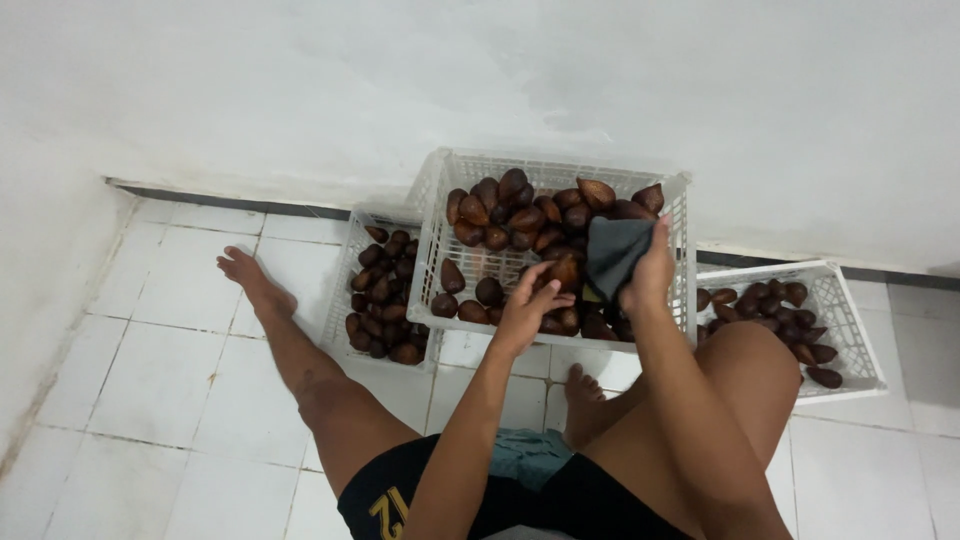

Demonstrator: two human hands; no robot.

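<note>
White tiled floor [170, 330], white wall. Left hand [527, 305] grips one brown scaly fruit [563, 271] over the centre crate [560, 175]; right hand [648, 275] clutches a dark cloth [612, 250]. Centre crate roughly half full; left crate [352, 240] and right crate [850, 330] each hold some fruit.

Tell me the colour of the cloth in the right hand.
Dark grey. The cloth held by the right hand shows best in the head view.

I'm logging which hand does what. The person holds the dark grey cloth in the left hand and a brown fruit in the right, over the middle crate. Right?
Not quite: the hands are swapped. The head view shows the cloth in the right hand and the brown fruit in the left hand, over the middle crate.
</note>
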